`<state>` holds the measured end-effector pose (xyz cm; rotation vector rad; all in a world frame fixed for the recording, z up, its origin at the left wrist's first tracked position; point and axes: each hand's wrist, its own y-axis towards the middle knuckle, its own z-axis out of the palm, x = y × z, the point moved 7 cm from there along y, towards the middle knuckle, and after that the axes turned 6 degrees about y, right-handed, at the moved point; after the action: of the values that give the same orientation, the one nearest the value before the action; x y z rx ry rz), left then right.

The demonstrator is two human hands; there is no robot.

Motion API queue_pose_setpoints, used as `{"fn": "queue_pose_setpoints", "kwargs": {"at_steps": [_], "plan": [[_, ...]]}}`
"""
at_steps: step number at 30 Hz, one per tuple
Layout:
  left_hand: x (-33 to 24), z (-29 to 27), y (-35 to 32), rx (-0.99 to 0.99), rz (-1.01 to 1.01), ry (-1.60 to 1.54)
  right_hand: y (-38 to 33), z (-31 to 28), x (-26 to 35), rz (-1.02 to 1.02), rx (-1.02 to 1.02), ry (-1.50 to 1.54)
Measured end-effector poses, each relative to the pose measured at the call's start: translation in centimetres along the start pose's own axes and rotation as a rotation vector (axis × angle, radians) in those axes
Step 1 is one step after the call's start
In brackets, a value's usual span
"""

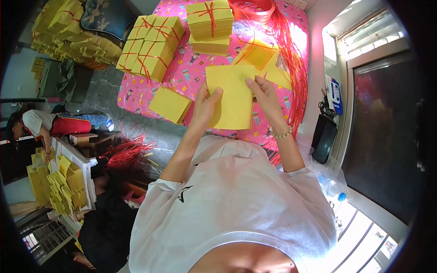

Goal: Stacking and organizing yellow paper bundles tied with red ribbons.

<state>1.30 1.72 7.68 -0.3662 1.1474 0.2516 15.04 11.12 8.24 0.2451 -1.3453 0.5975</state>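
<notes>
Between my two hands is a stack of yellow paper (232, 98), held up over the near part of a pink patterned table cover. My left hand (205, 103) grips its left side, thumb on top and fingers beneath. At the upper right edge my right hand (265, 93) pinches the stack, with the thumb on the face; a beaded bracelet is on that wrist. How many sheets are in the stack I cannot tell. A loose yellow stack (170, 104) lies on the cover left of my left hand. Beyond my right hand lie more yellow papers (256, 55).
Tied yellow bundles (152, 45) stand at the table's far left, with another tied pile (209, 20) at the back. Red strips (296, 68) hang along the right side. Two people work at a side table (86, 168) on the left. A water bottle (334, 191) lies by the window.
</notes>
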Motion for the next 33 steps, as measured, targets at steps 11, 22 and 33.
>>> {"fn": "queue_pose_setpoints", "kwargs": {"at_steps": [11,22,33], "plan": [[1.4,-1.5,-0.6,0.02,-0.035,0.072,-1.7,0.8,-2.5,0.085,0.101,-0.007],[1.6,-2.7,-1.2,0.001,-0.124,0.061,-2.3,0.9,-4.4,0.167,0.16,-0.171],[2.2,-3.8,-1.2,-0.039,-0.126,0.04,-2.5,1.2,-5.4,0.179,0.202,-0.296]]}}
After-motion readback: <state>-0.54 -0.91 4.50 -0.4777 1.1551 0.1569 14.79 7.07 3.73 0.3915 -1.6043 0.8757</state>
